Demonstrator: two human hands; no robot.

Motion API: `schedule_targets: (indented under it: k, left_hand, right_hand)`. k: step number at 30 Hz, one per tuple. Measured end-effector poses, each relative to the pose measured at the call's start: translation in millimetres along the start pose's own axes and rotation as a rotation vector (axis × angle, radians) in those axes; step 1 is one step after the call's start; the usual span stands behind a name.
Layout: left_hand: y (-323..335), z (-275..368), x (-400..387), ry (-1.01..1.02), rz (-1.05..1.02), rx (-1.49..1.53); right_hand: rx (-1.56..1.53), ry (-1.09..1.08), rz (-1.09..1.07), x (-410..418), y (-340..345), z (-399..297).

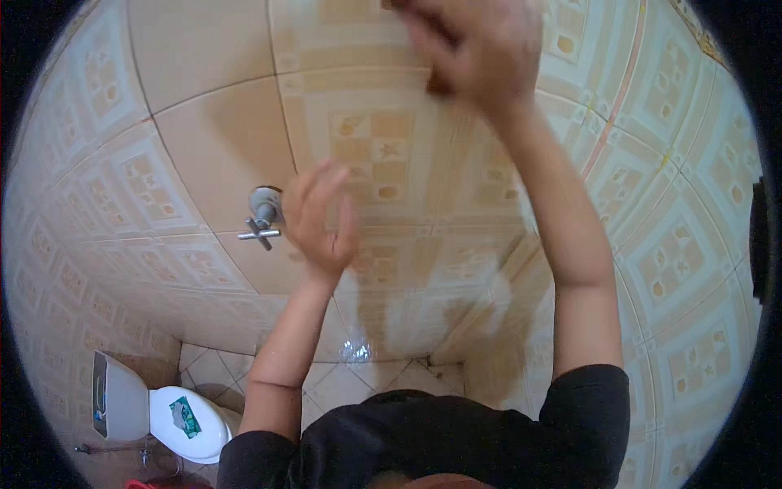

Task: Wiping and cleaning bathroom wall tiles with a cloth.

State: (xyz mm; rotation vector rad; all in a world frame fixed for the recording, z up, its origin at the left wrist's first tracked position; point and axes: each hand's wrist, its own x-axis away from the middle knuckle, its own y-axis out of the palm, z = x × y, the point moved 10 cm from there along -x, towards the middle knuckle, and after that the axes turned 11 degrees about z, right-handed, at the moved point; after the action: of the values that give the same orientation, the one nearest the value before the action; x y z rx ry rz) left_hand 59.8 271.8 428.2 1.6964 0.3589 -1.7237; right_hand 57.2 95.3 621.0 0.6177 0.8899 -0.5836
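Note:
My left hand (321, 217) is raised in front of the tiled wall (391, 147), its fingers apart and nothing in them. Just left of it, a chrome cross-handle valve (261, 220) sticks out from the wall; I cannot tell whether the hand touches the wall. Higher up, at the top of the view, my right hand (498, 55) is blurred by motion. It grips a dark reddish-brown object (441, 85), mostly covered by the fingers and too blurred to name. Whether this object touches the tiles cannot be made out.
A white toilet (125, 397) with its lid down stands at the lower left, with a green packet (185, 417) on the lid. Pale floor tiles (342, 382) lie below, by the wall's foot. A red item (165, 484) shows at the bottom edge, and a dark object (757, 241) at far right.

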Motion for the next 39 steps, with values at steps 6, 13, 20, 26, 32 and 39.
schedule_targets:
  k: [6,13,20,26,32,39]
  left_hand:
    - [38,-43,44,0.1,-0.052,-0.338]
    - [45,-53,62,0.146,-0.108,-0.418]
    - [47,-48,60,0.133,-0.087,-0.352]
    - [47,-49,60,0.177,-0.099,-0.373]
    - [35,-24,51,0.25,0.008,-0.4]
    - [70,156,3,-0.983,-0.352,1.644]
  right_hand:
    - [0.015,0.163,0.038,22,9,2]
    - [0.037,0.065,-0.147,171,-11,-83]
    - [-0.106,0.073,-0.499,320,-57,-163]
    - [-0.337,0.282,-0.936,404,-90,-194]
    - [-0.18,1.253,-0.706,401,-133,-91]
    - [-0.082,1.185,-0.448,288,-156,-11]
